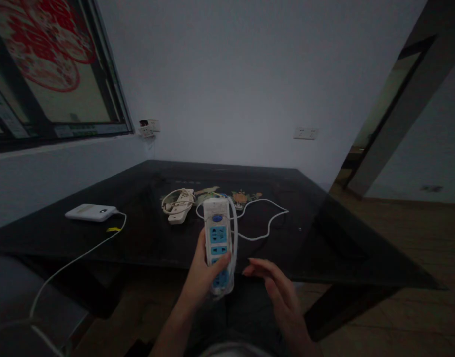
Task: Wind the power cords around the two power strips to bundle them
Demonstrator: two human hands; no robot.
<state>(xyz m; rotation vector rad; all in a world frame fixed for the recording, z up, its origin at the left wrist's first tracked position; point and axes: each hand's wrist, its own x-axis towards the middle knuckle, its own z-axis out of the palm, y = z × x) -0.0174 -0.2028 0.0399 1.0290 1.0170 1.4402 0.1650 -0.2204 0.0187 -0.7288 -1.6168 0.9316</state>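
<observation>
- Power strip (219,233) points away from the person, at the near edge of the surface (335,233), with the left hand (202,278) clasping its lower half.
- Right hand (277,295) has its fingers (257,266) open, just right of the strip and apart from it.

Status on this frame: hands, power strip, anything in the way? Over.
Left hand shut on white power strip. Right hand open beside it, apart. Cord trails onto table; second strip lies beyond.

left hand (202,277) and right hand (277,293) are bare, and so are both forearms. below the table (324,233) edge, dark trousers (246,310) cover the lap. nearer than the table, a pale grey hem (235,350) shows, blurred.
</observation>
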